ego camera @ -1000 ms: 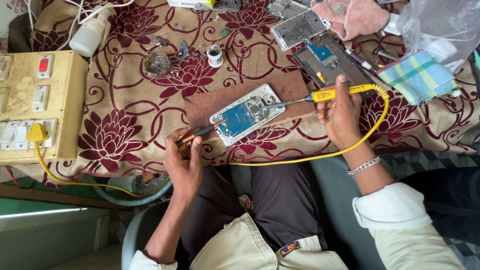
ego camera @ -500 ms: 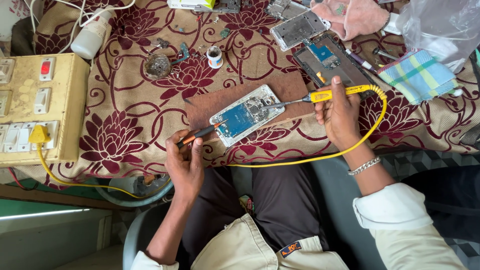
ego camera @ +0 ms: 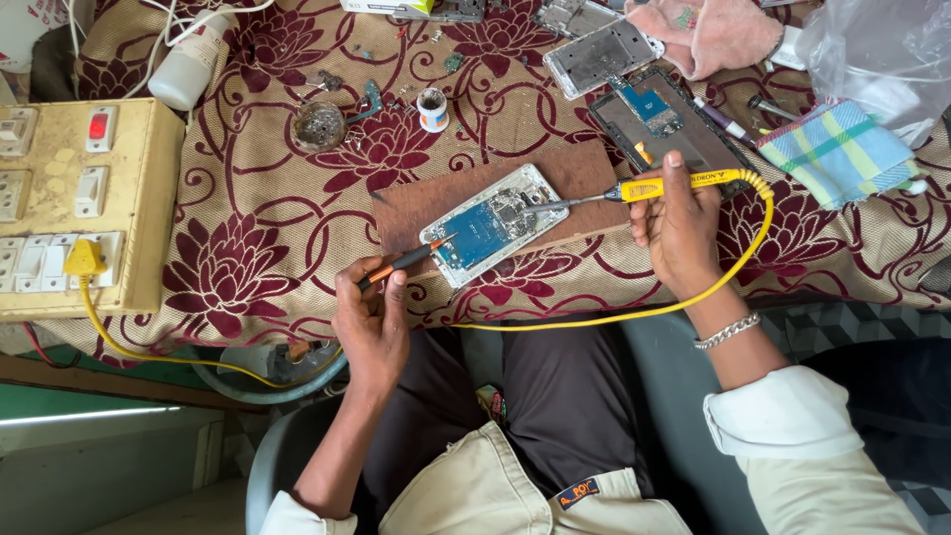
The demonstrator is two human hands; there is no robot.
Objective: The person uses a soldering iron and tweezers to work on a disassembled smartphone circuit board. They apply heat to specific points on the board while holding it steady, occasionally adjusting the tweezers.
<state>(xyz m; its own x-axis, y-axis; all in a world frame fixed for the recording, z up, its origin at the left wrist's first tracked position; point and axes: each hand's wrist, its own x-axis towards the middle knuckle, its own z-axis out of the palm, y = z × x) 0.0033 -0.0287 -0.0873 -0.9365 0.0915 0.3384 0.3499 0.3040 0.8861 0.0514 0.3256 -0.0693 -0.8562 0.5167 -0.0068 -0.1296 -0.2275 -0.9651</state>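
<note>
An opened white smartphone with an exposed blue circuit board lies tilted on a brown hardboard mat near the front edge of the maroon floral tablecloth. A yellow-handled soldering iron is grasped by the right hand, its tip on the board's upper end. Orange-and-black tweezers are pinched by the left hand at the phone's lower corner. The joint is best heated briefly, with the tweezers held steady. Against the earlier frame, almost nothing is changed; both tools are kept in place.

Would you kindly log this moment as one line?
left hand: holds orange-handled tool | right hand: holds yellow soldering iron | both tips on opened phone
</note>
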